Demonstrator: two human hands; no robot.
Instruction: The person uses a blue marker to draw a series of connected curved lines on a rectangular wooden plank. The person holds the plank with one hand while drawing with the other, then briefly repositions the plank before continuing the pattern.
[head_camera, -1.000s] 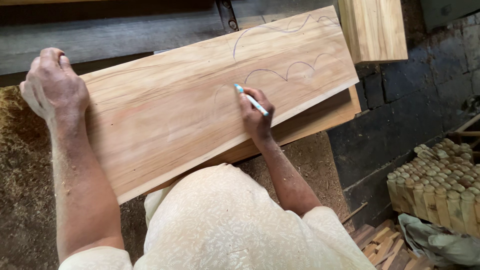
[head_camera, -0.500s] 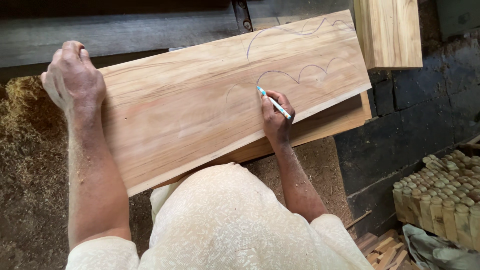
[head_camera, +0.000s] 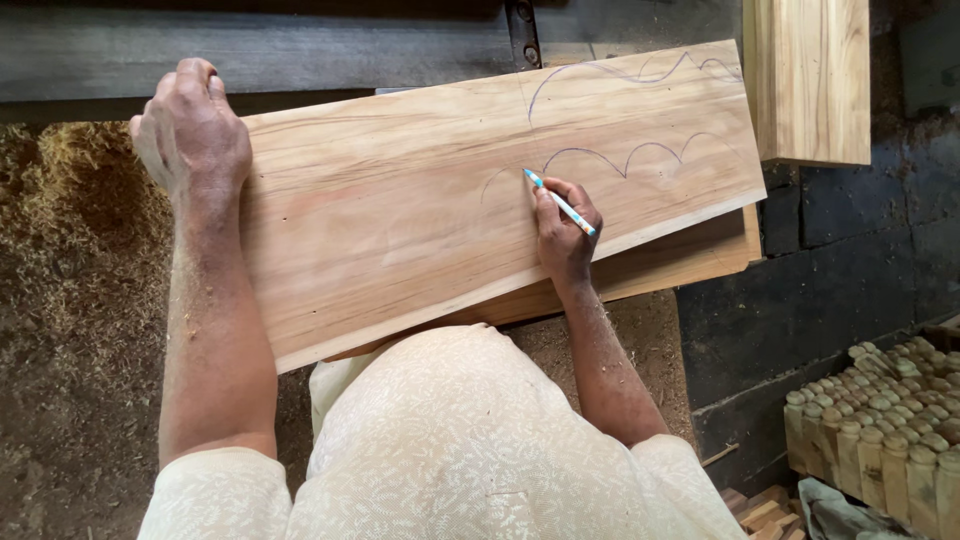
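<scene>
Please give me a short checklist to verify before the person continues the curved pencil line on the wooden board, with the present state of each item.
1. Left hand steadies the wooden board at its far-left end: ok.
2. Right hand grips the pencil with its tip on the board: ok.
3. Tip meets the end of the drawn wavy line: ok.
4. Board rests flat on the lower plank: ok, no visible tilt.
5. Surface ahead of the tip, toward the left, free of sawdust: ok.
6. Pencil point sharp enough: cannot tell.
</scene>
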